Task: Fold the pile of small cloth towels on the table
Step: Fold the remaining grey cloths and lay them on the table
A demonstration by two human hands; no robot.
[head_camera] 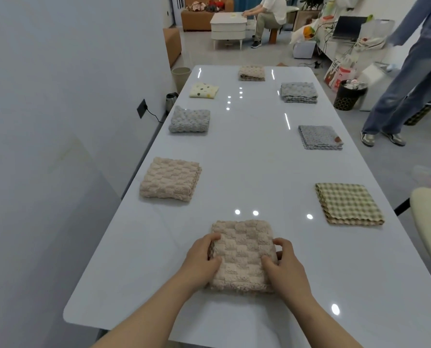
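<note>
1. Beige checker towel [242, 249]: folded, lying at the near end of the white counter [247, 159].
2. Left hand [202, 257]: fingers curled round the towel's left edge.
3. Right hand [284, 259]: fingers curled round its right edge.
4. Seven other folded towels [170, 179]: spaced apart along both sides and the far end.
5. Black bin [347, 101], on the floor right of the counter: holds crumpled waste [354, 84].
6. Beige bin [181, 79], at the far left corner: contents hidden.

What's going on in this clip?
A person at a long white table is folding small towels. The left hand and right hand grip opposite sides of a beige checked towel, already folded into a square near the table's near edge. Seven others lie folded and apart along the table, among them a beige plush towel on the left and a gingham towel on the right. No unfolded pile shows.
</note>
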